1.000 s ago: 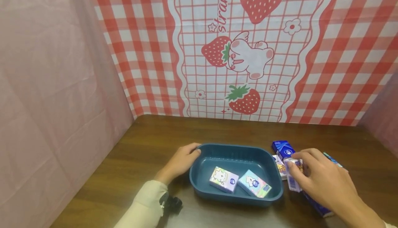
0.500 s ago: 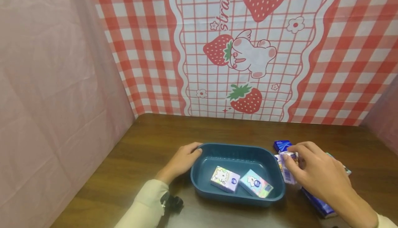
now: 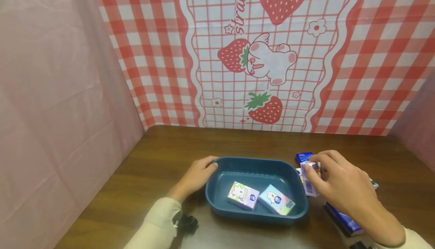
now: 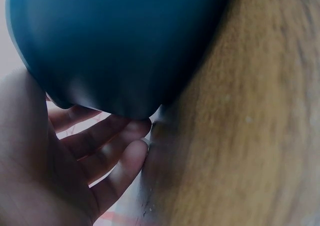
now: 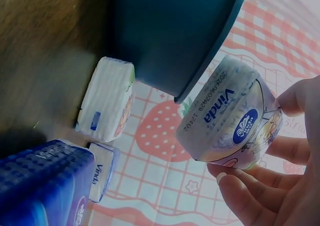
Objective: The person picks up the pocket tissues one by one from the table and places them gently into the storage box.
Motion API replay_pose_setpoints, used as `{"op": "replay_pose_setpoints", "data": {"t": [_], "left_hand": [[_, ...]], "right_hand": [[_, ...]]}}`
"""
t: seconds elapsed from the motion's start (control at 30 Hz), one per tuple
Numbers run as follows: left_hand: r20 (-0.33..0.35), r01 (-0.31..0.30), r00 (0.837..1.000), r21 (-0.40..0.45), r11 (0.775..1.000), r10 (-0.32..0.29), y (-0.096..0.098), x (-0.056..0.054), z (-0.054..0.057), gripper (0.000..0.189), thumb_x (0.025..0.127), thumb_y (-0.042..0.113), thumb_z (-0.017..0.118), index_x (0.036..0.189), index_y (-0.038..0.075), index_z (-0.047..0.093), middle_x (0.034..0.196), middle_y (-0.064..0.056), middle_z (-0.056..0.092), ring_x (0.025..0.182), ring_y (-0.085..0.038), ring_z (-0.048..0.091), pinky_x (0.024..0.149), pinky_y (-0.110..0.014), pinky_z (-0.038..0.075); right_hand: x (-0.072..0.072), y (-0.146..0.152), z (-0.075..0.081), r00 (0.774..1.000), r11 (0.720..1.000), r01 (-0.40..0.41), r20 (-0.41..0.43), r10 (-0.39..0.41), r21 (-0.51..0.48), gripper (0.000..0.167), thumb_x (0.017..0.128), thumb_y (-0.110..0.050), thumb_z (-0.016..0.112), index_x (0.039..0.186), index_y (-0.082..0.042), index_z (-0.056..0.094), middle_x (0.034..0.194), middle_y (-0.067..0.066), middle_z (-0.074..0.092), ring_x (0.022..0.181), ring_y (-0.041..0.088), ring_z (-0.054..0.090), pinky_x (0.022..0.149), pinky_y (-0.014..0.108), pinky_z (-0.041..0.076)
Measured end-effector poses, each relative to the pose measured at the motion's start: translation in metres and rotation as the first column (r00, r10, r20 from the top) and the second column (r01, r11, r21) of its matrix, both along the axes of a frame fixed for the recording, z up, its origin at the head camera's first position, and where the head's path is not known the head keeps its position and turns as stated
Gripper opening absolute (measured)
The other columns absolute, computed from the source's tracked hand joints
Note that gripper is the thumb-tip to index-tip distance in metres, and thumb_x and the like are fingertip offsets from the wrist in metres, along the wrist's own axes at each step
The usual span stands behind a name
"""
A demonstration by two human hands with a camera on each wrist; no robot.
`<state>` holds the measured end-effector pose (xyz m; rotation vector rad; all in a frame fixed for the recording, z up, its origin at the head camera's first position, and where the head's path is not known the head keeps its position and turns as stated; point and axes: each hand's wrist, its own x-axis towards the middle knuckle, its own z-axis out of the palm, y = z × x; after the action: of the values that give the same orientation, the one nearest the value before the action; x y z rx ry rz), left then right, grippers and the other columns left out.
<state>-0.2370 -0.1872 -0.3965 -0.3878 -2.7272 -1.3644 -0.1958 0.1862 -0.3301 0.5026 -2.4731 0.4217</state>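
Observation:
In the head view a dark teal plastic basin [image 3: 255,168] stands on the wooden table. My left hand [image 3: 197,174] holds its far left corner, thumb at the rim, fingers along the outside, as the left wrist view shows too. Two pastel tissue packs, one lilac [image 3: 243,195] and one light blue [image 3: 277,200], lie inside. Just right of the basin, my right hand [image 3: 346,185] pinches a purple-white tissue pack [image 3: 310,183] between thumb and fingers. The right wrist view shows this Vinda pack [image 5: 225,116] tilted and raised beside the basin wall [image 5: 170,30].
Beyond the right hand lies a blue tissue pack [image 3: 303,157]. A larger blue pack [image 3: 344,219] lies nearer, partly under the wrist. The right wrist view shows a white pack [image 5: 106,98] beside the basin. A checked strawberry cloth [image 3: 159,53] hangs behind the table.
My right hand has moved left and slightly away from me with the tissue pack, closer to the basin's right rim. The left hand stays at its corner.

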Motion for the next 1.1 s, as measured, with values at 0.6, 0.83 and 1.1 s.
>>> {"op": "replay_pose_setpoints", "data": {"t": [0.6, 0.83, 1.1], "left_hand": [[0.032, -0.025, 0.999, -0.011, 1.000, 0.025, -0.002, -0.001, -0.001, 0.033, 0.104, 0.029, 0.050, 0.131, 0.016, 0.065, 0.128, -0.003, 0.066, 0.121, -0.024, 0.059, 0.104, -0.051, 0.045], [0.045, -0.023, 0.999, -0.012, 1.000, 0.024, -0.001, -0.001, -0.001, 0.034, 0.104, 0.030, 0.049, 0.131, 0.017, 0.064, 0.128, -0.002, 0.066, 0.122, -0.024, 0.059, 0.104, -0.052, 0.045], [0.053, -0.020, 0.998, -0.013, 1.000, 0.021, 0.000, -0.001, -0.002, 0.034, 0.104, 0.031, 0.049, 0.132, 0.017, 0.064, 0.129, -0.002, 0.065, 0.122, -0.024, 0.058, 0.104, -0.052, 0.045]], "right_hand": [[0.004, -0.005, 0.005, 0.998, 0.999, -0.030, -0.060, 0.029, -0.014, 0.025, 0.083, -0.034, 0.077, 0.101, -0.017, 0.074, 0.110, 0.007, 0.065, 0.067, 0.018, 0.060, 0.049, 0.033, 0.046], [0.004, -0.008, 0.002, 0.995, 0.999, -0.045, -0.085, 0.043, -0.020, 0.024, 0.082, -0.033, 0.078, 0.100, -0.016, 0.074, 0.108, 0.005, 0.065, 0.067, 0.017, 0.061, 0.048, 0.030, 0.045], [0.006, -0.014, 0.006, 0.999, 0.999, -0.030, -0.034, 0.029, -0.013, 0.028, 0.085, -0.036, 0.076, 0.105, -0.016, 0.072, 0.111, 0.007, 0.064, 0.070, 0.021, 0.063, 0.051, 0.035, 0.049]]}}
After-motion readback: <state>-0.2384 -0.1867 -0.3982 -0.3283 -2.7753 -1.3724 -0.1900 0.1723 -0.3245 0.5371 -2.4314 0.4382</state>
